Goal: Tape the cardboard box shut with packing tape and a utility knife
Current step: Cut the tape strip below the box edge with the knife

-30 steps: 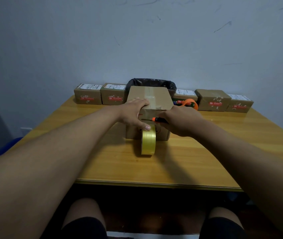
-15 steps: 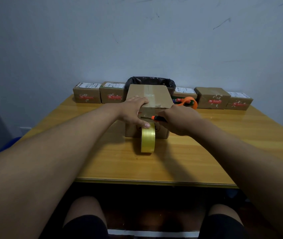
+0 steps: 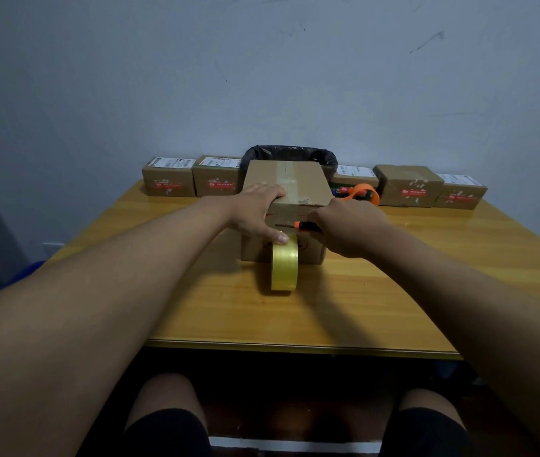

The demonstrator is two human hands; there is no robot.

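A brown rectangular cardboard box (image 3: 290, 184) stands on the yellow wooden table (image 3: 344, 301), near its middle, with a strip of clear tape running along the centre of its top and down its near face. The left hand (image 3: 258, 212) lies over the box's near top edge, palm down and fingers spread, holding nothing; its thumb reaches down the front face and touches the top of the roll of yellowish packing tape (image 3: 284, 266). That roll stands on edge on the table, just against the box's front. The right hand (image 3: 347, 227) has its grip closed around an orange-and-black utility knife (image 3: 304, 226), whose tip points left across the front face of the box at the taped strip, just above the roll.

Behind the box sits a bin lined with a black plastic bag (image 3: 290, 155). Along the table's far edge is a row of 5 small brown labelled parcels (image 3: 408, 186), 2 to the left and 3 to the right. An orange tape dispenser (image 3: 362, 191) lies to the right of the box.
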